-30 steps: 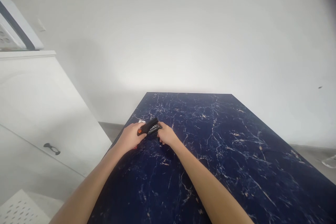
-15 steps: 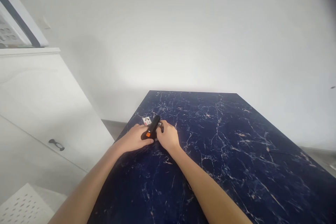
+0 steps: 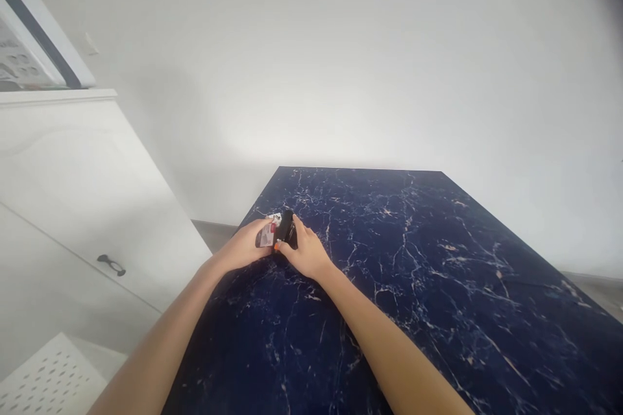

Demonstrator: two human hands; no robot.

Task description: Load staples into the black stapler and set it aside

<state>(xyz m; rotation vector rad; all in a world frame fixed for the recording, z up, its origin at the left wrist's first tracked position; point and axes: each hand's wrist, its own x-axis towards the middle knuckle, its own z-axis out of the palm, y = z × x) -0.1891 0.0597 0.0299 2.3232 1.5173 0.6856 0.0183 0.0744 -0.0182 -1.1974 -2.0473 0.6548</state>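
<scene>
Both hands meet over the left part of a dark blue marble-patterned table (image 3: 370,259). My right hand (image 3: 306,249) is closed around a black, elongated object (image 3: 285,225) with a small orange patch, its thumb across the near end. Its exact kind cannot be made out. Against its left side, my left hand (image 3: 248,245) grips a small printed box (image 3: 265,235) in white, grey and red between thumb and fingers. The box and the black object appear to touch. Fingers hide much of both.
To the left stands a white cabinet (image 3: 87,175) with a dark handle (image 3: 111,265). A white and dark-striped case (image 3: 43,32) sits on top of it. A perforated white box (image 3: 48,376) is at the lower left. A pale wall (image 3: 365,65) rises behind the table.
The printed box, earlier beyond my left fingers, is now in my left hand. My right hand has shifted left over the black object, which has turned and hides most of its orange patch.
</scene>
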